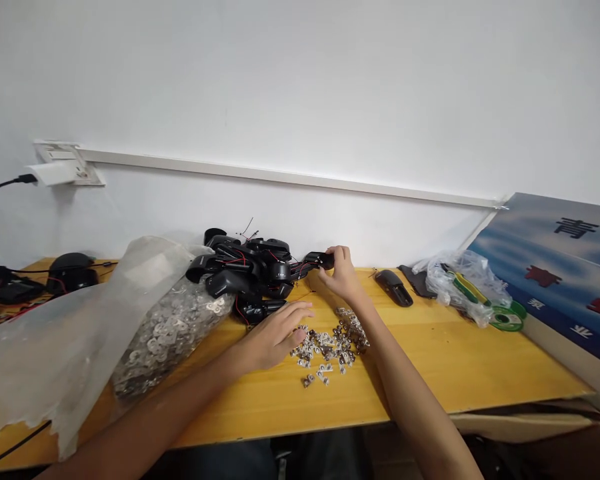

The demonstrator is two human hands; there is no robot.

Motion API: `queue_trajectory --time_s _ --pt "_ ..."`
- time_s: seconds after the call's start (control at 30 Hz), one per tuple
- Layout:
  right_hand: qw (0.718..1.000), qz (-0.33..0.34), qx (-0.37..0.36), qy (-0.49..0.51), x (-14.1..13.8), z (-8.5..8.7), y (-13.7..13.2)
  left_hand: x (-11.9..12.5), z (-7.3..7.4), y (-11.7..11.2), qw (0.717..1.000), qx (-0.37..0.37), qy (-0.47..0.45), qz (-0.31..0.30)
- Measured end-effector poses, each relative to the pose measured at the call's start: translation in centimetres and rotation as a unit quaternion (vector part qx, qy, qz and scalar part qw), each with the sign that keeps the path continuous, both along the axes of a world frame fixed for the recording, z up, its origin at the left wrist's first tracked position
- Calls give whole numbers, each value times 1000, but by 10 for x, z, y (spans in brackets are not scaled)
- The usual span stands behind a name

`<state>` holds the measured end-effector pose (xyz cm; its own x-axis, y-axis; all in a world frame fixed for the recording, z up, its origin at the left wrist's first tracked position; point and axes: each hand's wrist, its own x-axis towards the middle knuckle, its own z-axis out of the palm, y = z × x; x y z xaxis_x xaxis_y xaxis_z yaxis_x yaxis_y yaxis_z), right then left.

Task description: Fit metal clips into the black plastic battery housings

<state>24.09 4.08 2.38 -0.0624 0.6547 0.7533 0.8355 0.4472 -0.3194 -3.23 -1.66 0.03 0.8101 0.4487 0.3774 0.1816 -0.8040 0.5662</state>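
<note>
Pinching a small, rounded black plastic piece (312,259) between thumb and fingers, the right hand (341,272) was at the right end of a jumbled heap of glossy black plastic housings with thin red wires (253,267). The left hand (279,333), loosely spread, gripped nothing I could see beside scattered small silvery metal parts (327,350) on the yellow wooden bench (460,353). One dark, curved plastic housing (394,288) lay apart; whether finished, I couldn't tell. With so many heaped, much seemed left.
</note>
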Motion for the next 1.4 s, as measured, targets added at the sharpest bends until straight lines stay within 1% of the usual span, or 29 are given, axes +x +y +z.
queue_trajectory --time_s 0.07,0.17,0.27,0.33,0.4,0.47,0.5,0.57,0.67,0.73,0.8,0.87,0.93,1.0,1.07,1.13,1.2,1.23,1.27,1.33,1.4 --pt "997 -21 25 -64 0 2 -2 0 0 0 1000 0 3 4" --pt "982 -60 58 -169 -3 3 -4 1 0 0 1000 1 9 6" --pt "967 -72 99 -224 -7 1 -5 1 2 -1 1000 5 20 10" --pt "959 -81 148 -227 -9 1 -5 1 4 -2 1000 6 22 11" --pt "951 -96 209 -207 -9 4 -7 1 6 -4 1000 4 20 10" --pt "947 -108 253 -165 -9 13 -12 1 7 -5 1000 -5 9 14" --pt "950 -111 259 -133 -10 20 -16 0 7 -6 1000 -14 1 20" --pt "962 -116 245 -44 -14 38 -28 -1 6 -8 998 -37 -26 33" --pt "972 -109 178 112 -27 69 -51 0 1 -8 991 -70 -104 37" --pt "972 -72 88 206 -39 84 -66 2 -2 -8 979 -95 -174 39" --pt "965 -29 -8 260 -51 89 -79 4 -3 -8 965 -119 -224 61" --pt "962 -5 -63 265 -60 86 -88 5 0 -7 961 -129 -224 99" --pt "964 4 -81 252 -67 78 -94 3 4 -7 969 -116 -176 130" --pt "963 14 -94 253 -69 69 -96 2 9 -8 980 -83 -111 140" --pt "954 41 -117 274 -64 60 -95 1 13 -10 985 -58 -74 147" --pt "938 77 -145 305 -52 52 -90 4 16 -14 982 -68 -79 161" --pt "927 95 -170 320 -30 43 -84 8 17 -17 972 -118 -107 174" --pt "930 89 -179 309 -17 37 -81 11 18 -18 965 -150 -122 178" --pt "938 80 -193 279 -4 31 -79 13 18 -19 957 -183 -137 179" --pt "952 71 -234 185 22 17 -78 17 16 -18 940 -243 -167 170" --pt "952 81 -274 107 42 4 -80 19 14 -14 926 -283 -196 152"
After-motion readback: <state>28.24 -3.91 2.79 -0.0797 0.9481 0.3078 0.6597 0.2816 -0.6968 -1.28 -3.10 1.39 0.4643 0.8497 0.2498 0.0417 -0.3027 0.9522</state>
